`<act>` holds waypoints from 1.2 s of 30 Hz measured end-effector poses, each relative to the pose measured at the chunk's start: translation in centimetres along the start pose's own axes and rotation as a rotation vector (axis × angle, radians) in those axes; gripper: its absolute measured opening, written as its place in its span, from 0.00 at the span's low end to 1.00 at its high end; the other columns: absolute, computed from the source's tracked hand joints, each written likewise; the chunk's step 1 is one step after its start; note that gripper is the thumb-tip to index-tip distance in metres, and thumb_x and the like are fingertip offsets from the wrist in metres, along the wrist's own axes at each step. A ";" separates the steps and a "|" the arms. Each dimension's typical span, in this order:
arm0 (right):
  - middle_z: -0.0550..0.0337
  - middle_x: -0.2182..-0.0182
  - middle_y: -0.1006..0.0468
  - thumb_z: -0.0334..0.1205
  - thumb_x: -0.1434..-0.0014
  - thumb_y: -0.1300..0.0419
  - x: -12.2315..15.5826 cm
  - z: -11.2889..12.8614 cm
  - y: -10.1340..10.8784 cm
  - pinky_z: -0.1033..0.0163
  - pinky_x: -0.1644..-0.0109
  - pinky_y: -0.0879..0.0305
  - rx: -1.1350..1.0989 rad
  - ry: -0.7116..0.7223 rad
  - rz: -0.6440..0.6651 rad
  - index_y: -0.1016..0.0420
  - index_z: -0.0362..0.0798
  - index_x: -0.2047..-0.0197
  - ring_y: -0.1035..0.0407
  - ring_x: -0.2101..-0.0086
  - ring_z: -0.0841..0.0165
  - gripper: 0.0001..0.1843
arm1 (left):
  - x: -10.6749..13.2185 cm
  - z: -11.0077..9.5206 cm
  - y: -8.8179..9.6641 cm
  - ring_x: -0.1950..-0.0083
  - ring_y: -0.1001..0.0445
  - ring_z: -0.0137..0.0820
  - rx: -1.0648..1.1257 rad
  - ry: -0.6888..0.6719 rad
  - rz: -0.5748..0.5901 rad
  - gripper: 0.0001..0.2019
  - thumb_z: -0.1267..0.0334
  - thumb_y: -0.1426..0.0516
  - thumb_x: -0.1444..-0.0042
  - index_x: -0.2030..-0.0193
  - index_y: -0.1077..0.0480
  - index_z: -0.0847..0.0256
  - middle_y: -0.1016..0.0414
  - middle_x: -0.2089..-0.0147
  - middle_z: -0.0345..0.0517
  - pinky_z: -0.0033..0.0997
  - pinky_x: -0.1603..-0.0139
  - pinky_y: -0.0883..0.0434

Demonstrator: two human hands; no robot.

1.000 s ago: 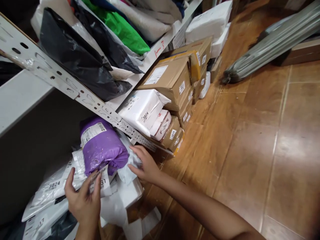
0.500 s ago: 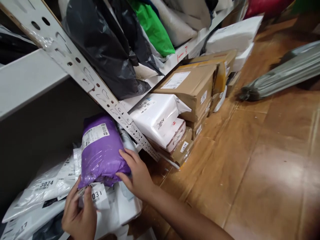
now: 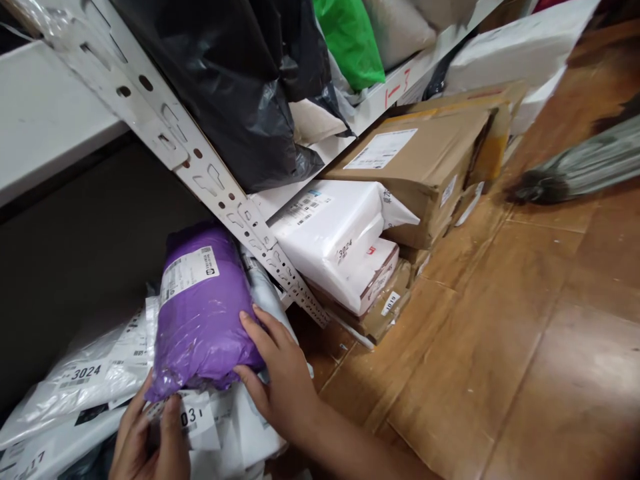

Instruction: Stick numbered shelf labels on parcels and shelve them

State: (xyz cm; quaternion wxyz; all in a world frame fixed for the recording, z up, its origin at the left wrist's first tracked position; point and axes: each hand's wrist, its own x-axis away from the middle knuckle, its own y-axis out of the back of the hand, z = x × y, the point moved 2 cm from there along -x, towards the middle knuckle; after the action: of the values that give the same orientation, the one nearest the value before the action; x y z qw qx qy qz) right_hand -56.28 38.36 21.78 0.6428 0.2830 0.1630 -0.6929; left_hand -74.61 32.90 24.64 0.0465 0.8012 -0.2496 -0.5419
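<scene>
Plainly, the widest thing is the wooden floor (image 3: 550, 373), stretching away to the right of the purple package (image 3: 210, 327); that package lies on top of a pile of pale plastic bags, wrapped and bulging. Above it runs a white metal shelf (image 3: 55, 113), whose slotted post slants down just beyond its right side. Past the post, up from the package, hangs a big black bag (image 3: 220, 87), and farther right of the package sits a brown cardboard box (image 3: 425, 140). Between that box and the package, beyond the post, is a white parcel (image 3: 335, 220) marked 3024. To the left of the package lies a clear-wrapped white bag (image 3: 55, 407), also marked 3024. At the package's near right corner, the right hand (image 3: 283, 380) has its thumb and fingers parted and touching it; whether they grip, I cannot tell. At its near left end is the left hand (image 3: 153, 437), its fingers curled, their hold also unclear. Smallest is a paper tag (image 3: 204, 430) just below the package, beside the left thumb.
</scene>
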 end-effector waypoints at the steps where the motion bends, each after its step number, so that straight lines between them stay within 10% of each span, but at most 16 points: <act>1: 0.46 0.37 0.38 0.39 0.41 0.40 0.0 0.0 0.0 0.46 0.37 0.36 0.002 0.000 -0.001 0.47 0.51 0.31 0.40 0.39 0.55 0.36 | 0.0 0.0 0.0 0.53 0.23 0.38 0.004 0.000 0.000 0.09 0.59 0.38 0.47 0.63 0.24 0.62 0.22 0.49 0.52 0.41 0.45 0.29; 36: 0.45 0.36 0.40 0.40 0.39 0.42 0.3 -0.3 -0.1 0.44 0.38 0.36 0.029 -0.030 0.008 0.55 0.54 0.29 0.40 0.39 0.53 0.39 | -0.6 -1.8 0.0 0.51 0.23 0.37 0.044 0.020 0.066 0.04 0.64 0.37 0.48 0.67 0.24 0.61 0.22 0.47 0.50 0.36 0.47 0.30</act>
State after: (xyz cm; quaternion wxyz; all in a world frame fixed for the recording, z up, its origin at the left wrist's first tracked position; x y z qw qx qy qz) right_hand -56.29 38.29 21.30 0.6439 0.2824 0.1424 -0.6967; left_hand -73.22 32.84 25.90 0.0495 0.7986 -0.2872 -0.5266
